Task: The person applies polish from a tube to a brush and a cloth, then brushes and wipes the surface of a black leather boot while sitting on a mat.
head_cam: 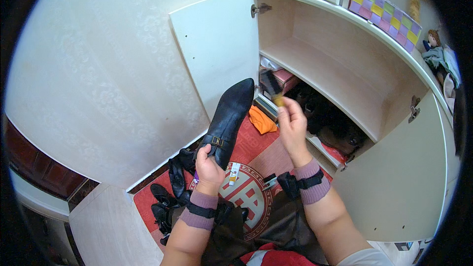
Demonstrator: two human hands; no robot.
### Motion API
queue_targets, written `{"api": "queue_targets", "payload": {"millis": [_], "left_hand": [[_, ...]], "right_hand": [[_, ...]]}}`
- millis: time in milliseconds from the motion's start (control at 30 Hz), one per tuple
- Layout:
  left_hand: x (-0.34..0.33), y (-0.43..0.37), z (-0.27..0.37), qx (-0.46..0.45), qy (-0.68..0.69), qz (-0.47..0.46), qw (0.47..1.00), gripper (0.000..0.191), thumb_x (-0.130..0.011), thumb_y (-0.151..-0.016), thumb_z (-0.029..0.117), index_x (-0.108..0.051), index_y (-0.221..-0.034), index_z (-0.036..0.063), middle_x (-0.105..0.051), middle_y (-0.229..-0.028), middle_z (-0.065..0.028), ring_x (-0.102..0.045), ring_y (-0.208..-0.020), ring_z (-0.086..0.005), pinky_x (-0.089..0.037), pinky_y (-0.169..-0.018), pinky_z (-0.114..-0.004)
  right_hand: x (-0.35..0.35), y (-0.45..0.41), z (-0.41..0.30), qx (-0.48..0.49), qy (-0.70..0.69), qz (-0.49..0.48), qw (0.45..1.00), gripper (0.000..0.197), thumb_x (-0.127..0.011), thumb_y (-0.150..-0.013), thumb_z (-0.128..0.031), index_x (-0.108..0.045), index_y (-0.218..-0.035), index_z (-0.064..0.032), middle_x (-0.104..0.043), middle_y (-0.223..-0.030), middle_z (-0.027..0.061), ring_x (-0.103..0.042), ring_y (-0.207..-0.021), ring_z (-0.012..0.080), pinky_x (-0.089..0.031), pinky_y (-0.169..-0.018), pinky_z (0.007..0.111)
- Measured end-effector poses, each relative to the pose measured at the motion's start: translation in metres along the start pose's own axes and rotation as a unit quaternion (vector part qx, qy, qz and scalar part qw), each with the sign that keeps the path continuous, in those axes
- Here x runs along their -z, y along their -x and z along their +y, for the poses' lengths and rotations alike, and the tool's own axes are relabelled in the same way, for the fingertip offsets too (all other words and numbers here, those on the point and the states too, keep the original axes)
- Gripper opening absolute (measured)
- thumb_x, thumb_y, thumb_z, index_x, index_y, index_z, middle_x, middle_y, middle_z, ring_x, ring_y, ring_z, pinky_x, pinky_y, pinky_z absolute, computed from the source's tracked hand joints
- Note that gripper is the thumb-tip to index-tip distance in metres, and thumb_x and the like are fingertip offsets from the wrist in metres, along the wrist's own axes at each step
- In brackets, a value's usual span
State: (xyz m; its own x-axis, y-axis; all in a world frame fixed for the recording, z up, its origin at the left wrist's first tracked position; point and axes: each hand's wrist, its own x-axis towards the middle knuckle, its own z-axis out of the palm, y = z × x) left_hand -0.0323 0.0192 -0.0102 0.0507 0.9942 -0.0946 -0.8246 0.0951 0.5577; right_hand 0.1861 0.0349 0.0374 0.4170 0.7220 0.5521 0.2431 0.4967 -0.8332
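My left hand (210,168) grips a black leather ankle boot (231,114) by its shaft, near a gold-coloured buckle; the pointed toe is directed up and away from me. To the right, my right hand (292,125) holds a brush (272,85) with dark bristles and a yellowish handle, slightly blurred and apart from the boot. Below the boot, a white and yellow tube (234,174) lies on the red patterned mat (255,147). An orange cloth (262,119) lies between the hands, by the cabinet's base.
An open white cabinet (332,62) has a bare-looking upper shelf and dark footwear below. Its doors stand out at left (221,44) and right (399,181). Several black shoes (162,195) lie at the mat's left side, near the wall (111,81).
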Motion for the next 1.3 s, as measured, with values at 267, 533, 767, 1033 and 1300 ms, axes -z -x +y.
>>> {"api": "queue_targets", "payload": {"millis": [267, 533, 767, 1033, 1300], "left_hand": [[0.007, -0.008, 0.003, 0.141, 0.061, -0.025, 0.988, 0.054, -0.044, -0.086, 0.024, -0.049, -0.13, -0.0067, -0.057, -0.13, -0.0236, -0.057, -0.118, -0.0362, -0.044, -0.105, -0.046], [0.003, -0.009, 0.006, 0.191, 0.084, -0.058, 0.976, 0.061, -0.043, -0.085, 0.025, -0.042, -0.136, -0.0074, -0.05, -0.136, -0.0274, -0.052, -0.125, -0.0405, -0.039, -0.109, -0.05], [-0.009, -0.009, 0.014, 0.179, 0.075, -0.024, 0.981, 0.06, -0.038, -0.086, 0.025, -0.042, -0.135, -0.0087, -0.05, -0.136, -0.0284, -0.053, -0.122, -0.0427, -0.042, -0.105, -0.056], [0.01, -0.016, 0.01, 0.166, -0.005, -0.035, 0.985, 0.062, -0.04, -0.084, 0.023, -0.039, -0.137, -0.0109, -0.049, -0.135, -0.0308, -0.054, -0.121, -0.0432, -0.046, -0.103, -0.052], [-0.018, -0.005, 0.018, 0.207, 0.044, -0.094, 0.973, 0.061, -0.035, -0.088, 0.025, -0.038, -0.138, -0.0103, -0.05, -0.135, -0.0297, -0.053, -0.123, -0.0414, -0.043, -0.106, -0.05]], "right_hand": [[0.008, -0.014, 0.01, -0.078, -0.063, -0.016, 0.995, 0.024, -0.053, -0.098, -0.013, -0.061, -0.117, -0.0006, -0.055, -0.078, -0.004, -0.046, -0.065, 0.0017, -0.038, -0.058, 0.017], [0.0, -0.006, -0.004, -0.065, -0.105, -0.072, 0.99, 0.026, -0.054, -0.097, -0.01, -0.06, -0.119, 0.0018, -0.057, -0.084, -0.0029, -0.049, -0.07, 0.0032, -0.041, -0.063, 0.018], [0.006, -0.002, 0.015, -0.061, -0.026, -0.098, 0.993, 0.024, -0.055, -0.095, -0.007, -0.062, -0.115, 0.0046, -0.061, -0.087, -0.0019, -0.051, -0.073, 0.0039, -0.043, -0.066, 0.02], [0.0, -0.009, 0.009, -0.036, -0.021, -0.053, 0.998, 0.023, -0.055, -0.095, -0.007, -0.062, -0.113, 0.0043, -0.061, -0.087, -0.0011, -0.052, -0.07, 0.0042, -0.044, -0.065, 0.02], [0.004, 0.008, 0.0, 0.041, 0.111, -0.148, 0.982, 0.024, -0.059, -0.093, -0.005, -0.06, -0.115, 0.0035, -0.063, -0.091, 0.0005, -0.056, -0.081, 0.0064, -0.047, -0.073, 0.022]]}}
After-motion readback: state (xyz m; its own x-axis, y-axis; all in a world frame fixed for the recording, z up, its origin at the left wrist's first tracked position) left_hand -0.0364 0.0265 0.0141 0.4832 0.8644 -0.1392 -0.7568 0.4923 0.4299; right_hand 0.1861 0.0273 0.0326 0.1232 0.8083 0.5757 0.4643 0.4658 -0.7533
